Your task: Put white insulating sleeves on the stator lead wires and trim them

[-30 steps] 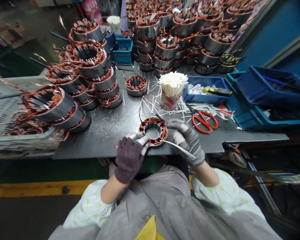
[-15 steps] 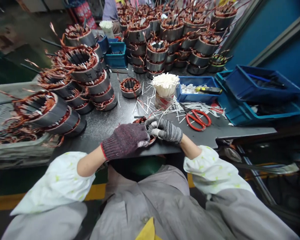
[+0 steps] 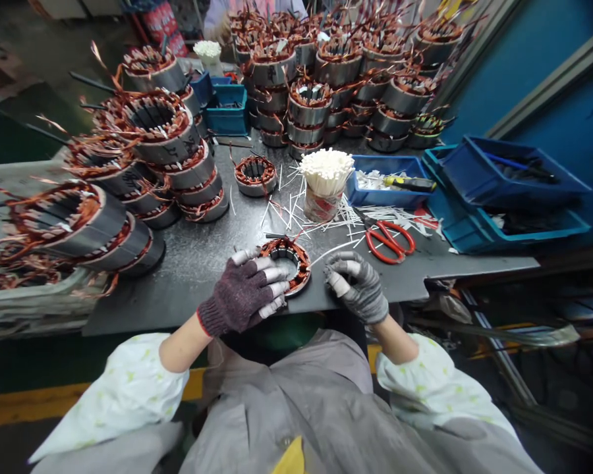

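A small motor stator (image 3: pixel 300 280) with copper windings lies at the table's near edge. My left hand (image 3: pixel 247 293), in a dark purple glove with pale fingertips, holds it from the left, fingers laid over its rim. From the stator's right side a white tie (image 3: pixel 333 250) rises and curves to the right. Just right of the stator is my right hand (image 3: pixel 358 286), in a grey glove, its fingers curled with the tips together. Whether anything is pinched there is hidden. Beyond the hands stands a cup of white ties (image 3: pixel 325 187).
Loose white ties (image 3: pixel 289 210) lie scattered around the cup. Red-handled scissors (image 3: pixel 389 241) rest at the right, near a blue bin (image 3: pixel 388 196) holding a yellow-and-black tool. Stacked stators (image 3: pixel 170 148) stand on the left, with more at the back (image 3: pixel 309 108). Another stator (image 3: pixel 255 176) sits mid-table.
My hands, earlier close together over the stator, have parted. The right hand has moved right and the left hand slightly left, so the stator's ring and the white tie show.
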Available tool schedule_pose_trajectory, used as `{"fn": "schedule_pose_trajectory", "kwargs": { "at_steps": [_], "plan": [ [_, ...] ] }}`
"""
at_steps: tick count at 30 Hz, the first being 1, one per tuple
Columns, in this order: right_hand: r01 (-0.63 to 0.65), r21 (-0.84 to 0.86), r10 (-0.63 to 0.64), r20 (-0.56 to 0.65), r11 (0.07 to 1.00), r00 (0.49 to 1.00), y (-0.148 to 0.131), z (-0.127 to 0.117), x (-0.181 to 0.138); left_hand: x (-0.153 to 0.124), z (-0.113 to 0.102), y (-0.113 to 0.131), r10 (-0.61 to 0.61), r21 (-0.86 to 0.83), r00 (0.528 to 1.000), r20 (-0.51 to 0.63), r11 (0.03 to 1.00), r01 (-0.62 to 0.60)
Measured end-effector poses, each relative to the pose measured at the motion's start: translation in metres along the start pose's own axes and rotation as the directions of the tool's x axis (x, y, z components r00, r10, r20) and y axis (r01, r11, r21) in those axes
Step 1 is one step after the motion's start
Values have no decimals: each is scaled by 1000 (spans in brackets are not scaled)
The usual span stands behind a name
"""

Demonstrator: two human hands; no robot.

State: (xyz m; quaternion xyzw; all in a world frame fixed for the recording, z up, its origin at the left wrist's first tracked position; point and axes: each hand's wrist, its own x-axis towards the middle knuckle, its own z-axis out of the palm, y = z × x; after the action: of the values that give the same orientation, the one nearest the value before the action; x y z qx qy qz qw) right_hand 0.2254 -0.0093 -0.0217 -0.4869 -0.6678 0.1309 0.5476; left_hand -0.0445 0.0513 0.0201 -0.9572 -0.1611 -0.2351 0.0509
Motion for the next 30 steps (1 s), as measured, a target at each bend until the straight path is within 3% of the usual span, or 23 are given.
{"fn": "schedule_pose_trajectory", "kwargs": {
  "at_steps": [2, 5, 10, 14, 17, 19, 20, 22, 24, 27, 30],
  "plan": [
    [86, -91, -72, 140, 992, 987, -12, -1, -7, -2, 4, 2, -11, -26, 1000, -15, 1000, 10],
    [192, -151, -122, 378, 970, 918, -26, 10, -5, -7, 11, 5, -59, -112, 998, -17, 992, 57],
    [166, -133, -100, 401, 977, 911, -30, 34, -3, -17, 19, 16, -259, -295, 964, 67, 918, 267],
    [73, -40, -52, 382, 997, 923, -28, 31, -5, -15, 18, 31, -285, -178, 958, -25, 945, 276],
    [-42, 222, -51, 400, 974, 915, -15, 15, 9, -11, 16, 38, -258, -74, 962, -90, 965, 252],
    [-190, 307, 96, 297, 932, 950, 1, 1, 32, -10, 18, 38, -251, -43, 961, -115, 968, 248],
    [-272, 295, 225, 184, 916, 957, 10, -5, 49, -9, 21, 38, -251, -33, 960, -126, 968, 248],
    [-415, 231, 448, -117, 880, 886, 29, -14, 87, -7, 26, 38, -262, -4, 954, -145, 964, 265],
    [-447, 215, 495, -294, 868, 818, 46, -13, 124, -5, 30, 38, -292, 31, 943, -159, 953, 300],
    [-418, 245, 480, -331, 875, 812, 64, -2, 163, -4, 32, 39, -313, 61, 934, -173, 943, 327],
    [-384, 355, 494, -305, 852, 814, 70, -1, 172, -3, 30, 34, -282, 48, 945, -166, 955, 293]
  ]
}}
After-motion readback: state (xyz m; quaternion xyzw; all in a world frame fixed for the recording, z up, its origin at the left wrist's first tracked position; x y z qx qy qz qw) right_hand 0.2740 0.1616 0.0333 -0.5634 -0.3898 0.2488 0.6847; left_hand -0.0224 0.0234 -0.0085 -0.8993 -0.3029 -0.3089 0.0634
